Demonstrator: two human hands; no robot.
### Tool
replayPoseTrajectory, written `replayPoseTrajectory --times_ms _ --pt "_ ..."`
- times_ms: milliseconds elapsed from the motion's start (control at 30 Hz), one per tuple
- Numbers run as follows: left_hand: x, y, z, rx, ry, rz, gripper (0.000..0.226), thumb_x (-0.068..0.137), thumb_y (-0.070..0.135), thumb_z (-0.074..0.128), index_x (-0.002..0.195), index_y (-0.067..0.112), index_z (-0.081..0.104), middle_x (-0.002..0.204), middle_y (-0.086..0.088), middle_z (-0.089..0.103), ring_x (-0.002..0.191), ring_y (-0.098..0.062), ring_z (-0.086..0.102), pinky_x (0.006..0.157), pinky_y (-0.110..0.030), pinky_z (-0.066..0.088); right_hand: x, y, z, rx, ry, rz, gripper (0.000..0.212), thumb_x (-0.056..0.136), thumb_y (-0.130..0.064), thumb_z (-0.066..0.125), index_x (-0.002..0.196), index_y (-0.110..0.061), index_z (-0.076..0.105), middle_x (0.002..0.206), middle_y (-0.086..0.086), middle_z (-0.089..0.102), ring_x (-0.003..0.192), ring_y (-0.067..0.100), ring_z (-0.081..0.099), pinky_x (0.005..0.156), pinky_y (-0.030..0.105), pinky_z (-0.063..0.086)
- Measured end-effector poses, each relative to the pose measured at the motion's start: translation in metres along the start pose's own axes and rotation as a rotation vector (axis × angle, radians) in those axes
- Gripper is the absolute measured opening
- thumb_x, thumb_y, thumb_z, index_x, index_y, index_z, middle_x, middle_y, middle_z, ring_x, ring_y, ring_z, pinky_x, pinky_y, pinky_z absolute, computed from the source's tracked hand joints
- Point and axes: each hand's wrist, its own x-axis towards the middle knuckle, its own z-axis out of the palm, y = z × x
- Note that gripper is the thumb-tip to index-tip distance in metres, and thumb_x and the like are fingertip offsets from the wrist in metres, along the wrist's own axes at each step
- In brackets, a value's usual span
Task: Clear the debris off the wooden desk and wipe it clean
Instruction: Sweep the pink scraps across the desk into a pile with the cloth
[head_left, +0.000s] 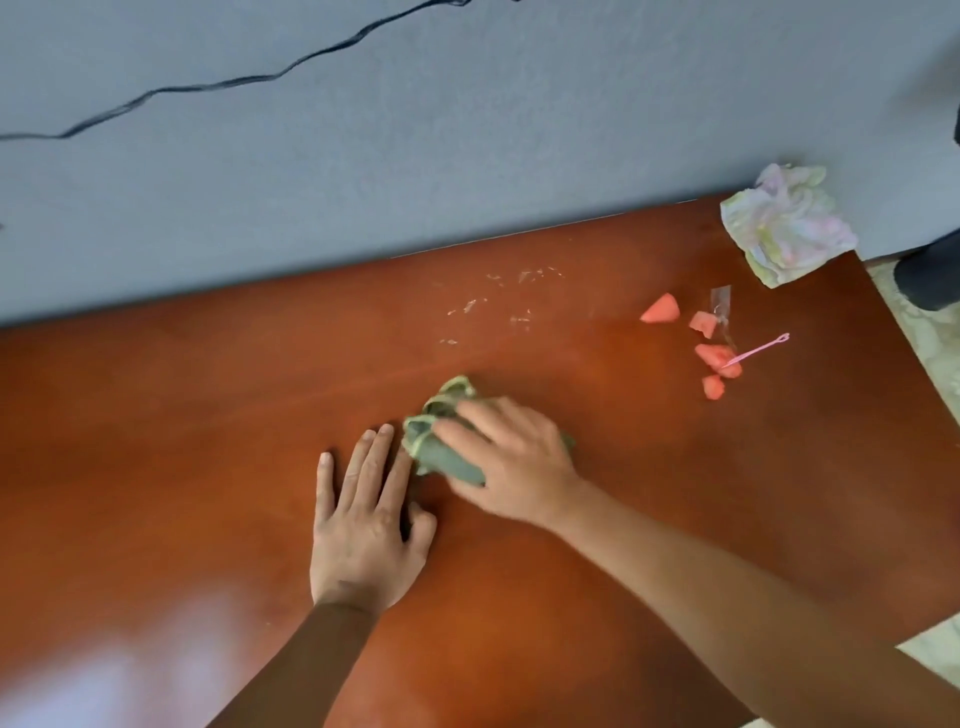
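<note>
- Head view: a reddish wooden desk (208, 441) runs along a grey wall (467, 156), with a black cable (218, 83) trailing across the wall
- The right hand (511, 457) lies over a bunched green cloth (441, 441) near the middle of the desk, fingers curled round it and pressing it to the wood
- The left hand (363, 525) lies flat on the desk just beside the cloth, fingers straight and together, holding nothing; its fingertips reach the cloth's left edge
- Small pale scraps (498, 301) are scattered toward the back edge, beyond the cloth
- Toward the right edge lie several red fruit pieces (701, 343), a pink plastic pick (758, 349) touching one of them, and a clear wrapper strip (721, 304)
- A crumpled pale tissue (784, 228) sits at the back right corner against the wall
</note>
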Motion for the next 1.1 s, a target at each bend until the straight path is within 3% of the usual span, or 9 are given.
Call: replayPoseTrajectory --times_ms 167,233,400,467,667,833,900,967,1100 --pt "0.001 -0.001 0.0 -0.009 -0.017 -0.008 0.065 0.089 0.032 0.046 0.151 0.013 0.053 0.166 -0.008 0.036 0.156 -0.024 0.028 0.125 -0.061 0.02 0.079 0.056 0.018 -0.097 0.006 0.665 0.051 0.083 -0.048 0.073 0.129 -0.028 0.066 0.122 -0.001 0.063 0.099 0.028 0.062 0.071 0.033 0.051" --pt "0.001 -0.001 0.0 -0.008 -0.017 -0.009 0.065 0.09 0.031 0.046 0.151 0.013 0.053 0.166 -0.008 0.036 0.157 -0.024 0.027 0.125 -0.061 0.019 0.105 0.037 0.021 -0.076 -0.027 0.739 0.05 0.082 -0.045 0.072 0.128 -0.028 0.066 0.123 -0.001 0.062 0.103 0.028 0.06 0.073 0.034 0.049" --pt "-0.001 -0.001 -0.001 -0.009 -0.038 -0.009 0.063 0.089 0.031 0.047 0.148 0.011 0.056 0.162 -0.011 0.042 0.155 -0.026 0.031 0.124 -0.062 0.02 0.077 -0.019 0.02 0.078 -0.138 0.027 0.044 0.086 -0.045 0.067 0.127 -0.028 0.067 0.123 -0.005 0.064 0.095 0.025 0.059 0.071 0.035 0.053" --pt "-0.001 -0.001 -0.002 -0.022 -0.033 -0.01 0.063 0.089 0.031 0.046 0.148 0.011 0.056 0.161 -0.011 0.043 0.155 -0.026 0.032 0.124 -0.062 0.021 0.08 0.007 0.013 0.066 -0.203 -0.069 0.049 0.089 -0.053 0.064 0.133 -0.032 0.064 0.132 -0.007 0.062 0.099 0.023 0.063 0.073 0.035 0.054" --pt "0.0 -0.001 -0.003 -0.041 -0.052 -0.006 0.065 0.09 0.032 0.044 0.151 0.014 0.052 0.165 -0.008 0.036 0.156 -0.024 0.028 0.124 -0.062 0.021 0.133 0.044 0.022 -0.062 -0.077 0.78 0.05 0.086 -0.05 0.068 0.131 -0.03 0.062 0.127 -0.001 0.06 0.107 0.031 0.06 0.079 0.037 0.051" --pt "0.0 -0.003 -0.005 -0.022 -0.1 -0.021 0.066 0.09 0.035 0.042 0.153 0.015 0.051 0.166 -0.008 0.035 0.156 -0.025 0.028 0.124 -0.063 0.021 0.118 -0.007 0.025 0.039 -0.228 0.007 0.052 0.087 -0.051 0.067 0.135 -0.031 0.062 0.133 -0.006 0.06 0.102 0.025 0.058 0.082 0.037 0.054" --pt "0.0 -0.002 -0.005 -0.02 -0.1 -0.019 0.066 0.09 0.035 0.042 0.152 0.015 0.052 0.166 -0.008 0.035 0.156 -0.026 0.029 0.124 -0.063 0.022 0.12 0.018 0.014 0.027 -0.279 -0.15 0.054 0.089 -0.056 0.065 0.139 -0.035 0.058 0.138 -0.008 0.058 0.105 0.023 0.061 0.082 0.036 0.053" --pt "-0.001 -0.002 -0.005 -0.025 -0.091 -0.01 0.066 0.089 0.035 0.042 0.152 0.015 0.052 0.166 -0.008 0.035 0.155 -0.026 0.03 0.123 -0.064 0.024 0.126 0.053 0.011 -0.066 -0.27 0.074 0.056 0.089 -0.06 0.065 0.141 -0.039 0.054 0.139 -0.008 0.057 0.109 0.026 0.062 0.084 0.038 0.055" --pt "0.001 -0.002 -0.003 -0.011 -0.102 -0.015 0.066 0.09 0.035 0.04 0.153 0.016 0.05 0.166 -0.008 0.035 0.155 -0.026 0.03 0.122 -0.064 0.025 0.139 0.107 0.008 -0.109 -0.094 0.881 0.054 0.09 -0.056 0.063 0.138 -0.032 0.055 0.134 0.002 0.056 0.114 0.033 0.059 0.081 0.039 0.049"
